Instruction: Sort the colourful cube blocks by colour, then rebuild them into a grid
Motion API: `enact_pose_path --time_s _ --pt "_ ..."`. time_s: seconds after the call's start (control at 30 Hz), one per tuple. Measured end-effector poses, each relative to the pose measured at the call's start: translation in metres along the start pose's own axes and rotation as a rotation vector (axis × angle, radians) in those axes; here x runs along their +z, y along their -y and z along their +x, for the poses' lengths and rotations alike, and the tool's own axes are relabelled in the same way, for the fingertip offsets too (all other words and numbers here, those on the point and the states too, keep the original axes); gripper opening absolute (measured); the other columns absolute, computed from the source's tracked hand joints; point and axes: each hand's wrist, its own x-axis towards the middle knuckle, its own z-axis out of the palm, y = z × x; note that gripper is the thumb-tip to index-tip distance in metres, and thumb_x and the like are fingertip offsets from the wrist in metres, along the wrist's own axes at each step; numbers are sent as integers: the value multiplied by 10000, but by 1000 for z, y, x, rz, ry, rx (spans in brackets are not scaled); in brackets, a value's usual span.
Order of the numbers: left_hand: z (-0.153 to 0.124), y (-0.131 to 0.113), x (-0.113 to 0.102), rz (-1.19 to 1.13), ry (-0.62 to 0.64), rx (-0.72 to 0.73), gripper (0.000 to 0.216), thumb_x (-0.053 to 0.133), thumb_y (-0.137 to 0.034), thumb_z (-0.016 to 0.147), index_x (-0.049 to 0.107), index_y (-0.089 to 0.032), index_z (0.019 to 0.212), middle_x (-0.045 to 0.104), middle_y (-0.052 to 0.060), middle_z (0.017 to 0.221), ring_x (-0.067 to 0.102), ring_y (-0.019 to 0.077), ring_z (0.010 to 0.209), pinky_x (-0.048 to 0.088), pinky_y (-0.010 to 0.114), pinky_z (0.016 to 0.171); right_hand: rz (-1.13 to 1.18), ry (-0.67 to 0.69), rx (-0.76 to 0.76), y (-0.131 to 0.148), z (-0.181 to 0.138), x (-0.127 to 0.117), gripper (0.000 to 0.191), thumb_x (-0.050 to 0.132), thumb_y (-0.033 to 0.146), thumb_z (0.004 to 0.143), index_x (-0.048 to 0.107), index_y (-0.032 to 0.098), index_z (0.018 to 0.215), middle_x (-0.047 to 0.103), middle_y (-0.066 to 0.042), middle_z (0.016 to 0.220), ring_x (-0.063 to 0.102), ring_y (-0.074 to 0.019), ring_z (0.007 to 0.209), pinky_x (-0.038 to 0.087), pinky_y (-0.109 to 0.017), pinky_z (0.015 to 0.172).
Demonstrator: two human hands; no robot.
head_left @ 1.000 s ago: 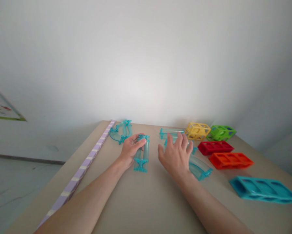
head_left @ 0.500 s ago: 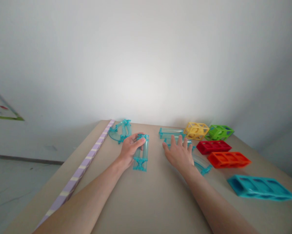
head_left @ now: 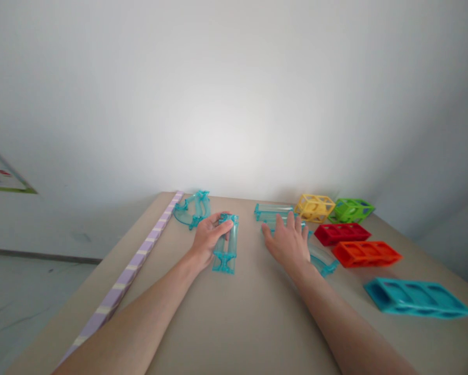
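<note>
My left hand [head_left: 210,235] grips a straight, see-through teal track piece [head_left: 226,250] near its far end, thumb on top. To the right, my right hand [head_left: 287,240] is spread with its palm down over another clear teal straight piece [head_left: 270,222], partly covering it. Whether the fingers touch that piece I cannot tell. Just behind lies one more straight teal piece [head_left: 273,209]. A curved teal piece [head_left: 323,259] shows beside my right wrist, partly hidden. Curved teal pieces [head_left: 194,209] lie at the back left, beyond my left hand.
On the right of the table [head_left: 234,323] stand a yellow frame block [head_left: 315,208], a green one [head_left: 352,210], a red block [head_left: 342,234], an orange block [head_left: 367,253] and a teal block [head_left: 418,298]. A purple-and-white striped strip [head_left: 130,268] runs along the left edge. Behind is a wall [head_left: 234,104].
My right hand has shifted slightly forward over the straight teal piece, its fingers a little closer together. My left hand keeps its hold on the track piece.
</note>
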Motion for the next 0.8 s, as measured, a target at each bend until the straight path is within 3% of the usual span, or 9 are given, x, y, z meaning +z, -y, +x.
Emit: enact_pose_path --time_s 0.13,0.2,0.3,0.37,0.43,0.53,0.6,0.7,0.8 --pt "-1 2 -1 -116 69 -48 474 855 -293 591 624 -146 978 642 -9 685 556 97 530 446 228 542 399 -214 -296 13 -9 -17 425 468 368 916 584 117 1239 538 -191 1296 487 -326 1232 354 -512 1061" --pt "-2 4 -3 -168 147 -85 480 852 -240 600 612 -168 1009 660 1 750 597 115 595 466 241 588 608 -134 -402 22 -20 -23 458 507 379 906 520 163 1309 547 -150 1273 563 -260 1129 453 -425 991" --pt "-3 5 -6 -194 303 -139 441 836 -195 613 625 -171 999 667 15 792 618 133 677 470 249 649 734 116 -453 33 -34 -22 599 562 323 874 371 190 1426 537 -138 1295 624 -208 994 518 -377 903" --pt "-3 5 -7 -201 365 -162 329 800 -250 658 648 -152 932 663 30 792 610 144 692 468 258 650 735 207 -512 35 -36 -20 652 562 239 850 317 188 1453 539 -137 1314 607 -216 1058 495 -394 952" --pt "-2 6 -7 -228 337 -164 234 754 -308 699 660 -137 829 653 36 771 591 142 681 457 252 622 695 254 -596 33 -35 -22 660 521 155 838 305 191 1461 538 -127 1335 554 -225 1171 449 -408 1018" --pt "-2 7 -7 -246 272 -206 220 717 -347 720 651 -138 728 640 34 716 583 141 659 442 243 589 553 341 -669 26 -37 -36 716 454 67 820 259 212 1493 530 -124 1349 522 -230 1229 445 -408 1020" --pt "-2 7 -7 -205 296 -243 233 692 -367 740 659 -136 739 648 50 708 599 159 670 454 260 605 423 400 -669 18 -44 -47 783 439 29 787 216 218 1513 537 -131 1342 536 -245 1217 466 -414 988" --pt "-3 7 -8 -144 339 -228 249 659 -370 760 670 -122 770 665 83 740 615 182 693 466 286 630 254 464 -687 -1 -60 -58 828 422 -32 703 314 238 1478 567 -109 1323 553 -251 1197 478 -406 965" --pt "-2 6 -7 -147 297 -181 234 657 -357 750 664 -123 755 656 77 727 602 169 657 442 271 590 150 504 -724 -28 -71 -64 825 408 -61 633 443 236 1402 591 -88 1310 559 -239 1192 470 -390 982"
